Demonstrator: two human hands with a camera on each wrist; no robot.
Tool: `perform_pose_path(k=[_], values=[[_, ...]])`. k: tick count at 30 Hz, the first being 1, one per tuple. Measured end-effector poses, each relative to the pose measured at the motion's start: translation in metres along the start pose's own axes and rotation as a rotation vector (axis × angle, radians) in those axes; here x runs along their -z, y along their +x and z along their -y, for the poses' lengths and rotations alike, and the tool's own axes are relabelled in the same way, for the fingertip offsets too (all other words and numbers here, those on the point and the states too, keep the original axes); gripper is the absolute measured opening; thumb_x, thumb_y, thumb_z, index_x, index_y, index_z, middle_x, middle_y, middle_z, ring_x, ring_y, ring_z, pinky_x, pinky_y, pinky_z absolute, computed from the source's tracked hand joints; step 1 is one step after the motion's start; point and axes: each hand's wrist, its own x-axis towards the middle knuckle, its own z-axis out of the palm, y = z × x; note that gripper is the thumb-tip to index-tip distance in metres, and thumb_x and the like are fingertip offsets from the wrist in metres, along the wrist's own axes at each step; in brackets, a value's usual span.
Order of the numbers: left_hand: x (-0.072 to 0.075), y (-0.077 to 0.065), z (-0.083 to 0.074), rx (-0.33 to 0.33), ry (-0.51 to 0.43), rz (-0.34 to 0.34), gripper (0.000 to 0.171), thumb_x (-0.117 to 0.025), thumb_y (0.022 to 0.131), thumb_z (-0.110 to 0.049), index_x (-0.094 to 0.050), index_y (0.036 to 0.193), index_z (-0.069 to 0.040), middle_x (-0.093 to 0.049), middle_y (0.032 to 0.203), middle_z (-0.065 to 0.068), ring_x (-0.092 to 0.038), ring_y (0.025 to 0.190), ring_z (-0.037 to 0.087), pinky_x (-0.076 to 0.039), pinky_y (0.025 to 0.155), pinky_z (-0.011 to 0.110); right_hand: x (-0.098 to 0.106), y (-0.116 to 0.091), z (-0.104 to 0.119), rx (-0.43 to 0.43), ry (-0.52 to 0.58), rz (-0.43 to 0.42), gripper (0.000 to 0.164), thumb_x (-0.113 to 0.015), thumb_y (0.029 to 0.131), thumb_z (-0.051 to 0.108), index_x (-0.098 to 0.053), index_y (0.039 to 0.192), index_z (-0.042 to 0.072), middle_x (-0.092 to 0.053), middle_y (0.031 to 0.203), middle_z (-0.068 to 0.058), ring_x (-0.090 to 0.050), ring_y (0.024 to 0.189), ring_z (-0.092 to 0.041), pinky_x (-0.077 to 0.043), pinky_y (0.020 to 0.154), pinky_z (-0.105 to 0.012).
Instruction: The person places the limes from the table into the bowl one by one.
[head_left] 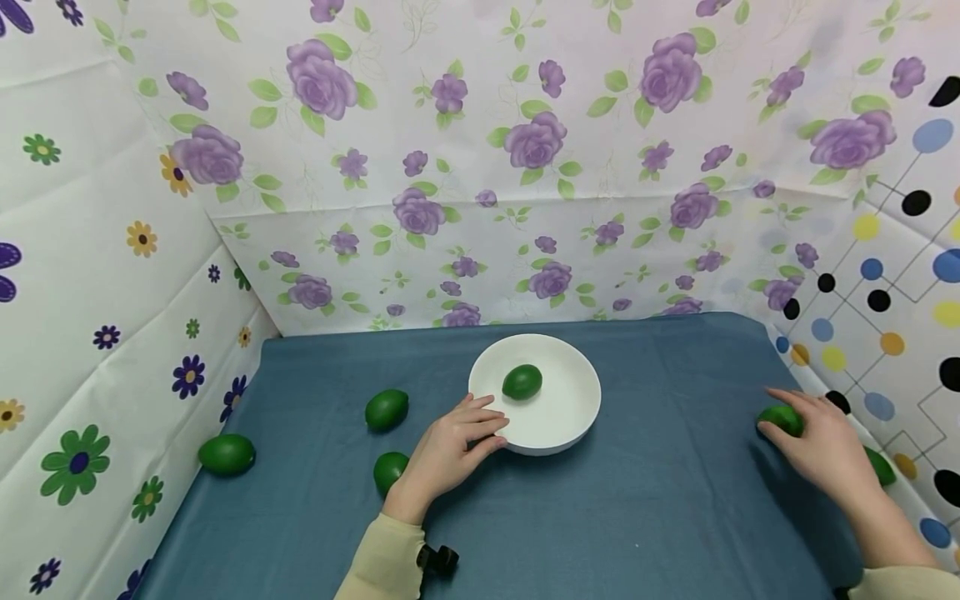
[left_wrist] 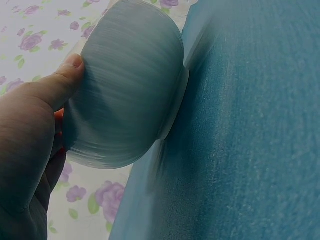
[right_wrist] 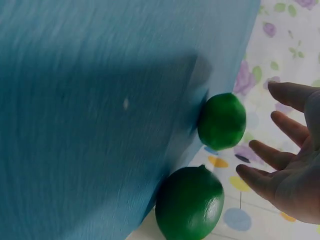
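Note:
My left hand [head_left: 457,446] is at the near left rim of a white bowl [head_left: 547,429], its fingertips over the edge. In the left wrist view the thumb lies against the bowl's side [left_wrist: 125,85], and the other fingers are partly hidden behind it. Inside the bowl sits one green lime [head_left: 522,382]. Over at the far right, my right hand [head_left: 821,433] hovers around another lime [head_left: 780,419]. The right wrist view shows its fingers [right_wrist: 275,155] spread and apart from that lime [right_wrist: 222,121]. A further lime [right_wrist: 190,202] lies close by, partly behind the hand in the head view.
Two limes, one farther back [head_left: 387,410] and one partly behind the left wrist [head_left: 388,471], lie left of the bowl. Another lime [head_left: 227,455] rests at the left edge of the blue cloth [head_left: 645,517]. Patterned sheets [head_left: 480,158] stand at the back and both sides.

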Motion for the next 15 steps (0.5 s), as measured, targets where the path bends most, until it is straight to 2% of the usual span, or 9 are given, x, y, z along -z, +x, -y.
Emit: perform_pose_path(k=[3,9,15], values=[[0.000,0.000,0.000,-0.001,-0.004,0.000,0.033,-0.079,0.100,-0.026,-0.081,0.125,-0.005,-0.077,0.126,0.007,-0.059,0.141,0.027,-0.036,0.127,0.049,0.002,-0.001,-0.007,0.004,-0.032,0.029,0.063,-0.078,0.100,0.024,-0.053,0.147,-0.009,-0.044,0.140,-0.049,-0.034,0.130,-0.072,-0.015,0.117,-0.083],[0.002,0.001,-0.002,0.001,-0.006,0.005,0.033,-0.079,0.100,-0.026,-0.081,0.126,-0.006,-0.077,0.127,0.007,-0.059,0.141,0.026,-0.036,0.127,0.047,0.005,-0.002,-0.019,-0.036,-0.103,0.117,0.071,-0.082,0.094,0.024,-0.050,0.148,-0.009,-0.034,0.141,-0.056,-0.021,0.131,-0.080,-0.022,0.103,-0.089],[0.002,0.001,-0.003,0.011,-0.002,0.010,0.033,-0.079,0.100,-0.027,-0.081,0.126,-0.007,-0.077,0.127,0.004,-0.058,0.141,0.025,-0.035,0.128,0.044,0.006,-0.001,-0.025,-0.024,-0.121,0.185,0.073,-0.083,0.093,0.021,-0.049,0.150,-0.008,-0.033,0.142,-0.054,-0.020,0.132,-0.080,-0.026,0.100,-0.089]])
